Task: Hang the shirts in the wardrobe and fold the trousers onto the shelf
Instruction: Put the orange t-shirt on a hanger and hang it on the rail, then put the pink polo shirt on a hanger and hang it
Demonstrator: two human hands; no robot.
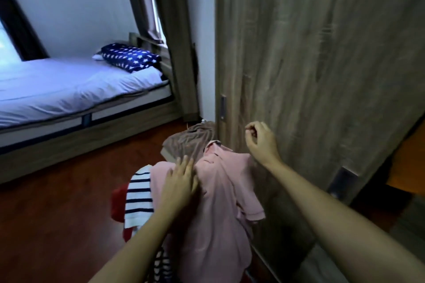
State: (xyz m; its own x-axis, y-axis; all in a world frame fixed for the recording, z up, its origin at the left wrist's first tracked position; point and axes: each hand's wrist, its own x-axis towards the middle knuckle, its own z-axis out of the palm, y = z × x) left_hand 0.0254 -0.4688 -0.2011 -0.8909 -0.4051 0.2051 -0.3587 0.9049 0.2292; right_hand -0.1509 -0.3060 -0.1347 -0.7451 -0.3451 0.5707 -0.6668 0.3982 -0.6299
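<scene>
A pink polo shirt [218, 202] lies spread on top of a heap of clothes at the foot of the wardrobe, its collar pointing away from me. My left hand [181, 181] rests flat on the shirt's left shoulder with the fingers straight. Above the shirt's right shoulder, my right hand [261, 136] hovers in front of the wooden wardrobe door [322, 53]. Its fingers are curled and I see nothing in them. Behind the collar lies a brown garment [188, 142]. A navy-and-white striped shirt [139, 195] and a red garment [118, 202] stick out to the left.
The wardrobe door has a recessed handle [223, 108] at its left edge, and a dark gap shows at its right. A bed [69, 89] with a star-patterned pillow [131, 56] stands at the left. Brown curtains [174, 30] hang behind it. Red-brown wooden floor [57, 225] stretches between.
</scene>
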